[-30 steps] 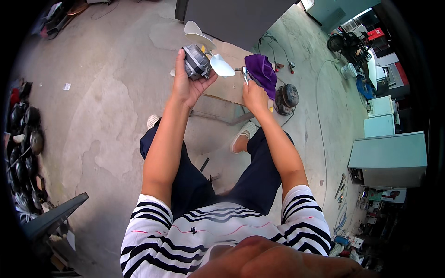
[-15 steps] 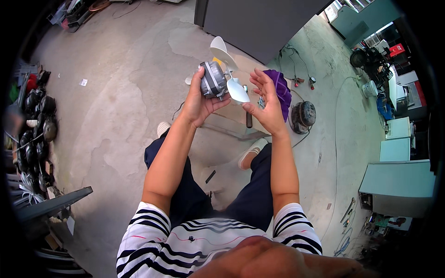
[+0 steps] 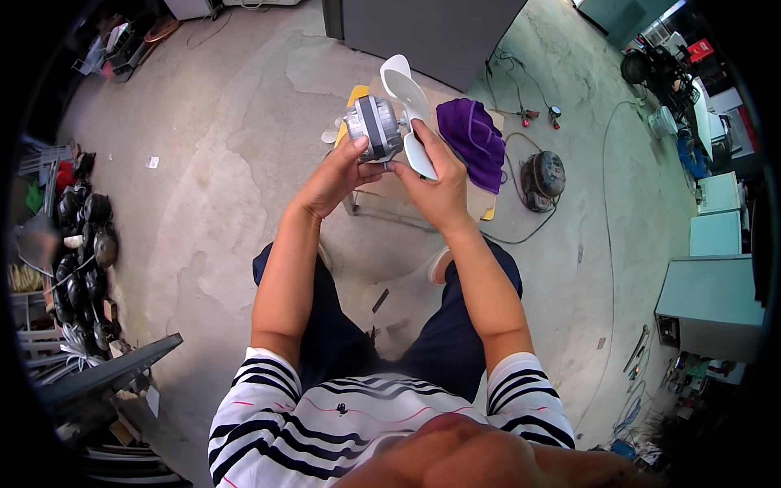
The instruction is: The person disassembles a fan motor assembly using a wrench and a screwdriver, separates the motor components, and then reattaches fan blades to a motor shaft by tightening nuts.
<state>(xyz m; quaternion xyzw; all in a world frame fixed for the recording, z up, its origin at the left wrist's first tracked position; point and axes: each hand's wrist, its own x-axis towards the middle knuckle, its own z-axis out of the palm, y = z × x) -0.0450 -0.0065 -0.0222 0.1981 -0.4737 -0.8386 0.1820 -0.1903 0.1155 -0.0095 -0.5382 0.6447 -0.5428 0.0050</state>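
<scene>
Above a low table (image 3: 389,190), I hold a small silver fan motor (image 3: 375,130) with a dark band around its middle. My left hand (image 3: 332,177) is closed around the motor's left and lower side, the thumb on its casing. A white fan blade (image 3: 407,88) sits on the motor's shaft side, with one wing pointing up and the other down. My right hand (image 3: 440,180) grips the lower wing close to the hub, its thumb at the motor's lower edge. The hub is partly hidden by my right fingers. A purple cloth (image 3: 473,143) lies on the table beside my right hand.
A black compressor (image 3: 543,180) with a cord stands on the floor right of the table. Ahead rises a large grey cabinet (image 3: 431,32). Several dark compressors (image 3: 81,252) are piled at the left. At the right stands a pale refrigerator (image 3: 706,301). Gauges with hoses (image 3: 533,115) lie beyond the cloth.
My right hand has moved left, from open beside the fan blade to gripping it near the hub. The motor has turned slightly in my left hand. The view has shifted a little.
</scene>
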